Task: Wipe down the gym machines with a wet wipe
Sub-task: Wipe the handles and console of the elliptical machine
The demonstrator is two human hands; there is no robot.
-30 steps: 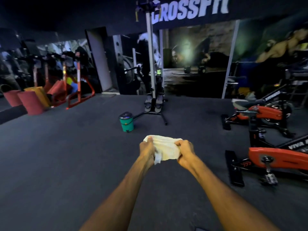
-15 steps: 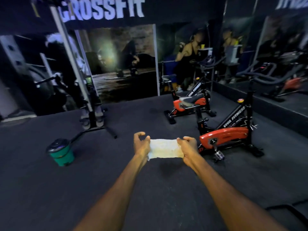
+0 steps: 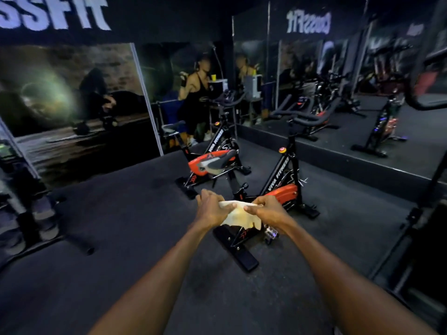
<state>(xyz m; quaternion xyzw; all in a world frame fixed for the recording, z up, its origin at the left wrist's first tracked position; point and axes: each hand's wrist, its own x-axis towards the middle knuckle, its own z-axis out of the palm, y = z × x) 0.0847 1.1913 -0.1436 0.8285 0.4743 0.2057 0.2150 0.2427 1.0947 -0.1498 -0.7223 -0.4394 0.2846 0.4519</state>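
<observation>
A white wet wipe hangs crumpled between my two hands, at arm's length in front of me. My left hand pinches its left edge and my right hand pinches its right edge. Just beyond the hands stands a black and red spin bike with a white brand name on its frame and its black handlebars raised. A second black and red spin bike stands behind it to the left.
A mirror wall on a raised black ledge runs along the right. Part of a black machine frame stands close at the right edge. A tall machine base sits at far left. Dark rubber floor lies ahead.
My view has swung to the right and closer to the spin bikes; the green bucket has left view. The wipe, held stretched flat before, now sags crumpled between my hands.
</observation>
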